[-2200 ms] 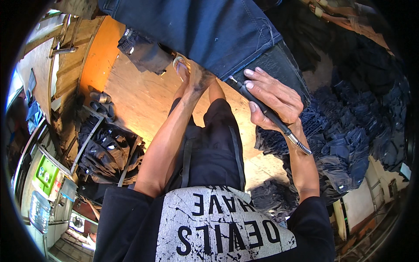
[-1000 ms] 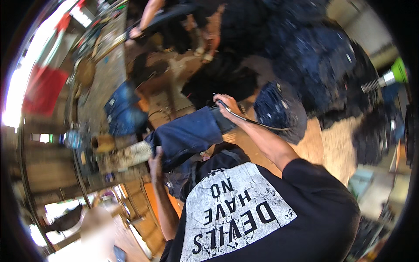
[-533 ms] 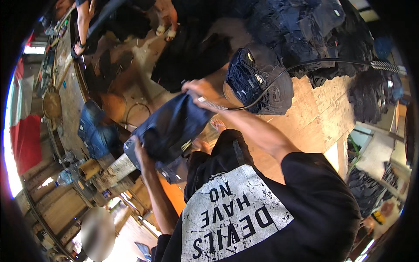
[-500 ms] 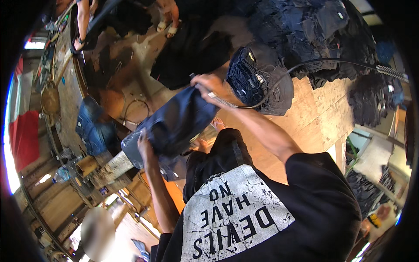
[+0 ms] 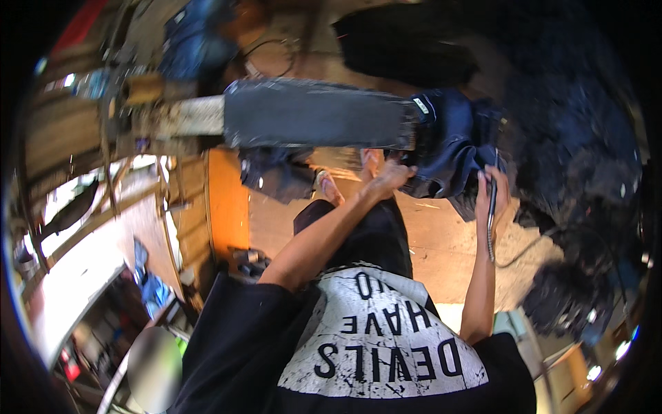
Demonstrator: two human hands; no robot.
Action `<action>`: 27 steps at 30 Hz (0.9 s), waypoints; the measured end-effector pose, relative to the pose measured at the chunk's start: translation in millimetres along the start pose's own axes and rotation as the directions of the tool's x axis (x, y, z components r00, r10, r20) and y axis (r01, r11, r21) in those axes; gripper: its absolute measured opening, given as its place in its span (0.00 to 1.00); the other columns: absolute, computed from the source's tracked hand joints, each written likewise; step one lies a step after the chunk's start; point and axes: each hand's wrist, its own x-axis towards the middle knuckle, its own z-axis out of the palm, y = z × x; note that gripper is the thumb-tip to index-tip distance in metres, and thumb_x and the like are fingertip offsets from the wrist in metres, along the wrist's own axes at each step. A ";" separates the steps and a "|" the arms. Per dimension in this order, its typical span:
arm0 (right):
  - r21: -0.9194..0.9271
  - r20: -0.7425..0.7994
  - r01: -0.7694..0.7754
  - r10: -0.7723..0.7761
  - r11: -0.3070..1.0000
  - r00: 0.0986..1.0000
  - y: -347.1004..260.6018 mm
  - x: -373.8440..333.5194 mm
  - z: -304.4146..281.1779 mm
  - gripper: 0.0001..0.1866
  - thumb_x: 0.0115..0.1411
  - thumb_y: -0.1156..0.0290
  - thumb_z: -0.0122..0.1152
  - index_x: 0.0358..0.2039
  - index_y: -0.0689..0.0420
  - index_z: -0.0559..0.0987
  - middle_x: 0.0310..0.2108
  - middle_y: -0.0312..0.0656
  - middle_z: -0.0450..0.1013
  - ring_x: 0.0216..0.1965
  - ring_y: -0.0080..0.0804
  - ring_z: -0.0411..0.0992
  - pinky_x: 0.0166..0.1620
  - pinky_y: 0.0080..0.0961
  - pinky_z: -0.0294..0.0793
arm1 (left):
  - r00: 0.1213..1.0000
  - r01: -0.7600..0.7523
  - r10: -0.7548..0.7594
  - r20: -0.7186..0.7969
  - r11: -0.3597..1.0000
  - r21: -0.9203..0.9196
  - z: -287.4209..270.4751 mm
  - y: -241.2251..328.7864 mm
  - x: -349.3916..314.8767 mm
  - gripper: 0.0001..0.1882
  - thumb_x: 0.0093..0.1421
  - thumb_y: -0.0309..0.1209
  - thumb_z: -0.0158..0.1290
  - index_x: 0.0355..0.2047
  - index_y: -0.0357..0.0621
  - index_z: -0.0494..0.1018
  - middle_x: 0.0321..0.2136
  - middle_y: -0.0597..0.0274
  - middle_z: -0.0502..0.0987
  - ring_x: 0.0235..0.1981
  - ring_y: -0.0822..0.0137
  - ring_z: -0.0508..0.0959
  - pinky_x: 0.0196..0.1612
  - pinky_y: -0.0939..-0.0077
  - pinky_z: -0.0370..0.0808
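A pair of dark blue jeans is pulled over a long horizontal form, one leg stretched flat along it toward the left. My left hand grips the bunched waist end of the jeans from below. My right hand is just right of it, closed around a thin dark rod-shaped tool with a cable trailing down, its fingers against the denim. My black shirt with a white print fills the lower middle.
Heaps of dark jeans lie at the right, with more at the top and lower right. An orange wooden floor lies under me, my sandalled foot on it. Wooden benches and clutter stand at the left.
The view has swung round. The jeans, earlier held loosely in front of me, now lie stretched along the horizontal form, and both hands have come together at the waist end.
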 end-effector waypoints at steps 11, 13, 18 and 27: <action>0.276 0.296 -0.277 0.193 0.921 0.936 -91.6 -138.3 81.1 0.11 0.73 0.73 0.68 0.52 0.61 0.80 0.50 0.46 0.81 0.53 0.33 0.79 0.61 0.32 0.77 | 0.835 -0.278 0.448 -0.319 0.844 0.459 -223.7 -221.0 -71.4 0.13 0.65 0.37 0.65 0.45 0.44 0.86 0.45 0.58 0.87 0.47 0.49 0.82 0.51 0.54 0.75; 0.258 0.277 -0.188 0.114 0.948 0.954 -100.6 -143.5 73.3 0.11 0.74 0.73 0.68 0.52 0.62 0.79 0.50 0.45 0.81 0.52 0.33 0.79 0.60 0.32 0.77 | 0.775 -0.278 0.501 -0.386 0.818 0.503 -243.5 -258.9 -87.2 0.09 0.64 0.33 0.64 0.42 0.47 0.86 0.39 0.62 0.87 0.41 0.55 0.79 0.47 0.61 0.70; 0.177 0.260 -0.086 0.038 0.981 0.965 -127.8 -146.8 62.0 0.12 0.73 0.70 0.69 0.51 0.61 0.80 0.48 0.44 0.83 0.51 0.32 0.79 0.59 0.31 0.77 | 0.527 -0.302 0.654 -0.543 0.741 0.599 -348.2 -316.0 -101.6 0.07 0.62 0.30 0.64 0.40 0.48 0.87 0.37 0.61 0.87 0.39 0.53 0.80 0.43 0.57 0.73; 0.085 0.316 -0.069 0.039 0.994 0.948 -185.1 -180.6 64.0 0.09 0.72 0.70 0.69 0.48 0.60 0.83 0.46 0.42 0.83 0.49 0.30 0.80 0.57 0.30 0.78 | 0.626 0.085 0.463 -0.628 0.759 0.645 -514.2 -412.8 -66.8 0.38 0.62 0.40 0.69 0.71 0.44 0.72 0.60 0.37 0.81 0.60 0.40 0.80 0.65 0.50 0.76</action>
